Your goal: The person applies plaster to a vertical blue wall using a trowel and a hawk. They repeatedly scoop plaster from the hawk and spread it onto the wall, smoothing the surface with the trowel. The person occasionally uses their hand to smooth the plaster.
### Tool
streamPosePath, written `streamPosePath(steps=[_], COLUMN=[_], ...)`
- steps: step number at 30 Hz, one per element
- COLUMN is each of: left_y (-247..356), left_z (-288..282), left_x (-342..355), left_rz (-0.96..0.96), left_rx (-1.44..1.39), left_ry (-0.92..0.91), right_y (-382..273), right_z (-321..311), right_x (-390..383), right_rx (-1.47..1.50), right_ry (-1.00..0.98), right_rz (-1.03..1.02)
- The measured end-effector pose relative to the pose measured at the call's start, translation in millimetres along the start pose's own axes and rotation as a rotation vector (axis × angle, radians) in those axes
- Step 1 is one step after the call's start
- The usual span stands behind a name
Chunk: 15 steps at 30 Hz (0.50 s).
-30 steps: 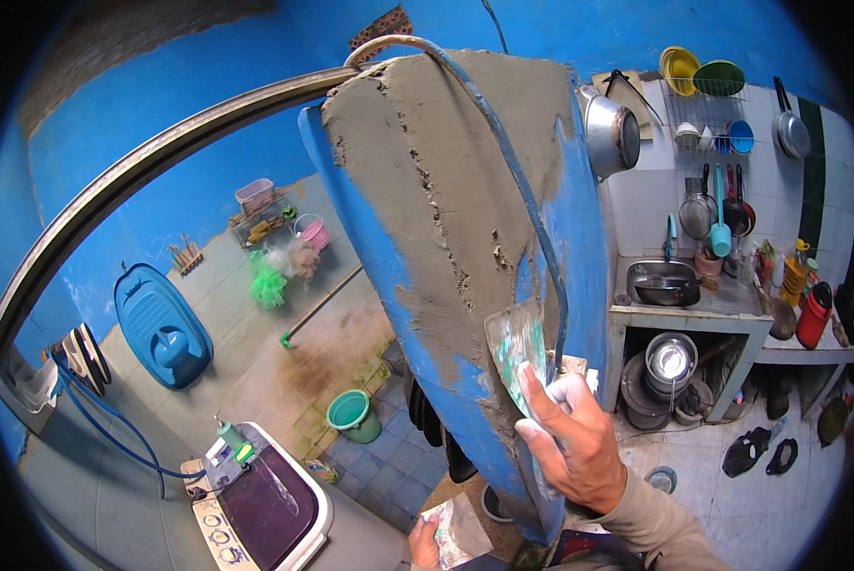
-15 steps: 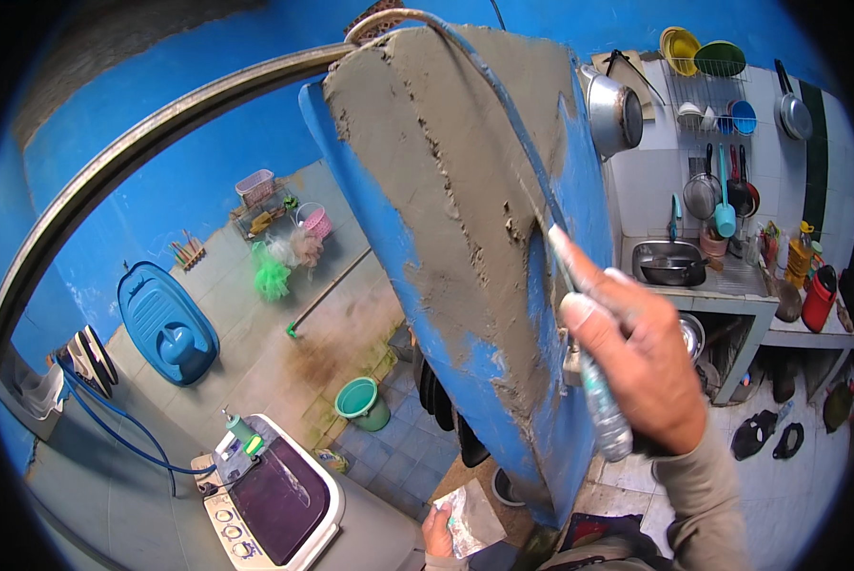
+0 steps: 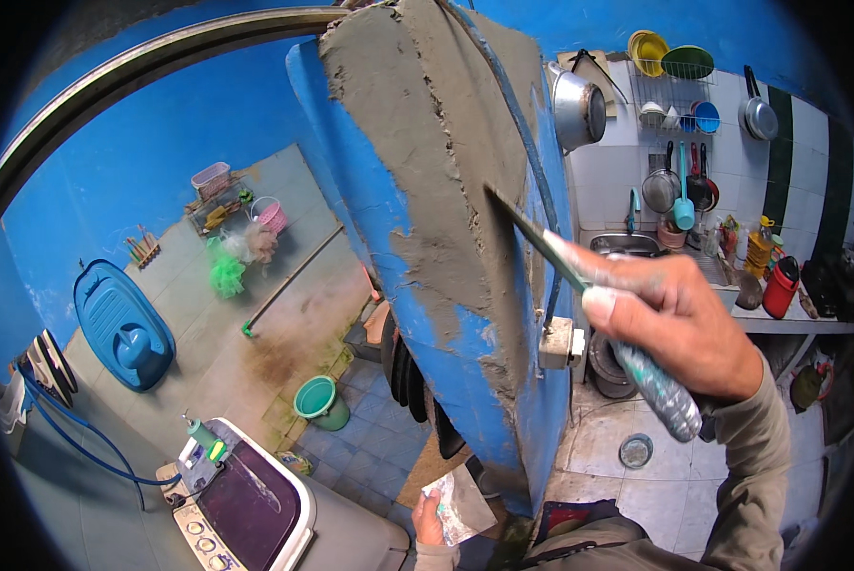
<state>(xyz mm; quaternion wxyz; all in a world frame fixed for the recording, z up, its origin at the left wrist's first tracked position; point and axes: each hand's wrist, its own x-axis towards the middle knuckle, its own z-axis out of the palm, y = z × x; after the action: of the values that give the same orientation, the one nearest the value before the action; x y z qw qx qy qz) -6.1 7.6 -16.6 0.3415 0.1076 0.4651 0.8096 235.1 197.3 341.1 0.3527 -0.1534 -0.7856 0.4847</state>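
Observation:
My right hand (image 3: 682, 319) is closed round the marbled grey-green handle of a putty knife (image 3: 657, 385), index finger laid along it. Seen nearly edge-on, its blade points up and left, with its tip against the wet grey plaster (image 3: 455, 219) on the end of a blue wall (image 3: 446, 338). A rough crack-like line runs down the plaster. Low in the picture, my left hand (image 3: 428, 519) grips a flat grey plate (image 3: 470, 514) smeared with white and green; the plate's exact kind I cannot tell.
A blue-grey cable (image 3: 514, 114) runs down the wall's edge to a white switch box (image 3: 557, 343). A metal pot (image 3: 577, 109) hangs on its right side. Left below stands a washing machine (image 3: 255, 504), with a green bucket (image 3: 320, 404) behind. A sink (image 3: 622, 246) is at right.
My right hand has moved lower and right in the picture, and the knife's blade has tilted left onto the plaster. The whole view has shifted. My left hand still holds the plate.

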Motion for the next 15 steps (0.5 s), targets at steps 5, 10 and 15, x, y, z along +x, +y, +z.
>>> streamPosePath(steps=[5,10,15], left_y=[-7.5,2.3,-3.8], left_z=[-14.6,-7.0,-17.9], left_x=[3.6,-3.6,2.6], left_rz=[0.018,-0.005,0.018], left_rx=[0.027,0.021,0.034], left_ry=[0.017,0.008,0.031], right_y=[17.7,37.3,72.0], right_z=[-9.2,2.1,28.1], right_x=[-22.8,-25.8,-8.9], right_rx=[-0.081,-0.238,-0.442], right_ry=[-0.071,0.093,0.340], right_rz=[-0.010,-0.353,-0.704])
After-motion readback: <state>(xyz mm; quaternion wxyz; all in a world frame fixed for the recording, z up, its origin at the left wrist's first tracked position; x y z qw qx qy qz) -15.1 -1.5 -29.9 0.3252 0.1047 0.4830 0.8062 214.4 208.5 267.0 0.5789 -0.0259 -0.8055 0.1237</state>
